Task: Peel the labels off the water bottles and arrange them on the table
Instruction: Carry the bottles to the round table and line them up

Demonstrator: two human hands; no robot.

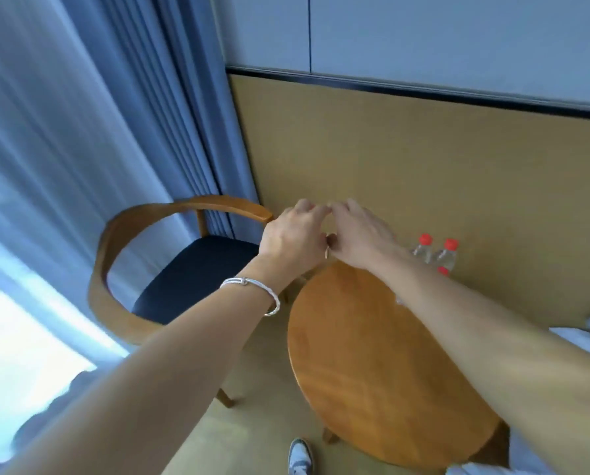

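My left hand [293,234] and my right hand [358,233] meet fingertip to fingertip above the far edge of the round wooden table [372,365]. Both have curled fingers, and the thumbs pinch a thin pale strip [327,252] that hangs between them; the rest of what they hold is hidden. Two clear water bottles with red caps, one on the left [423,251] and one on the right [447,257], stand upright at the table's far right edge, partly behind my right forearm. A red label shows low on the right one.
A wooden armchair [184,269] with a dark seat stands left of the table. Blue curtains [98,132] hang behind it and a tan wall panel [424,166] backs the table. White bedding [581,341] lies at the right. My shoe [300,457] is on the floor.
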